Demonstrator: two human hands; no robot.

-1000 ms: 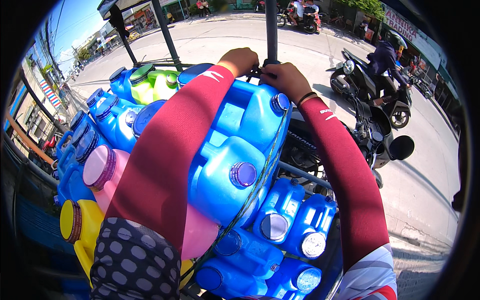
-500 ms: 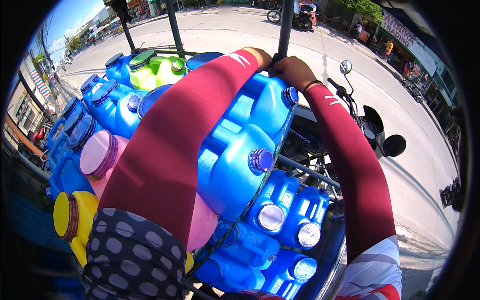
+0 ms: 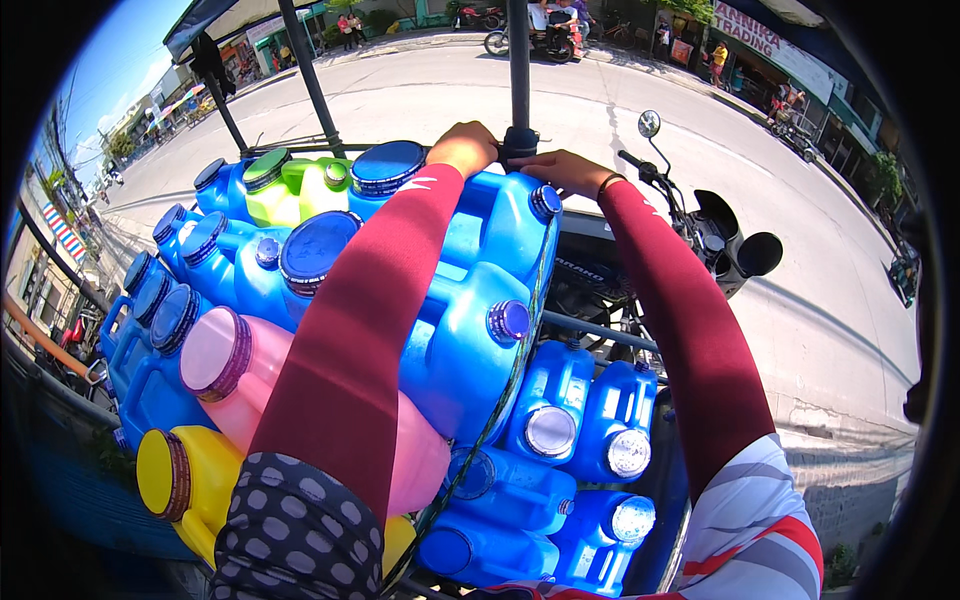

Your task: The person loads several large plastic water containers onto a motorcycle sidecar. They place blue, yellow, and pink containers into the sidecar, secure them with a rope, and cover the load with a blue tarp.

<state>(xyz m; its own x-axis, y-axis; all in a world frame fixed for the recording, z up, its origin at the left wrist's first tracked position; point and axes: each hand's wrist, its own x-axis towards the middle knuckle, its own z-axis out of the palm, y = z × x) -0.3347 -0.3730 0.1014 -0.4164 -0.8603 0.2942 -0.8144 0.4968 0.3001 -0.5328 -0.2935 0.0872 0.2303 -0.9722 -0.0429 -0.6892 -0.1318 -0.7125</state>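
My left hand (image 3: 465,148) is curled closed beside a dark metal post (image 3: 518,75), above a stack of plastic jugs. From the other side my right hand (image 3: 565,172) reaches to the same post, its fingers pressed together near a dark wrapping (image 3: 518,145). What either hand grips is hidden. Below them lies a large blue jug (image 3: 505,225) with a blue cap. Another blue jug (image 3: 465,350) sits nearer me. A thin dark rope (image 3: 516,388) runs down the right side of the stack. Maroon sleeves cover both forearms.
Green (image 3: 270,190), pink (image 3: 222,350) and yellow (image 3: 180,470) jugs sit among several blue ones at left. Lower blue jugs (image 3: 550,430) stand at right in the frame. A motorcycle (image 3: 710,235) adjoins the load. Beyond runs a road (image 3: 400,95) with a passing motorcycle (image 3: 540,38).
The view has shifted, so the post and hands appear further left and lower. My right hand's fingers now look straighter than before. The passing motorcycle has moved left in the picture.
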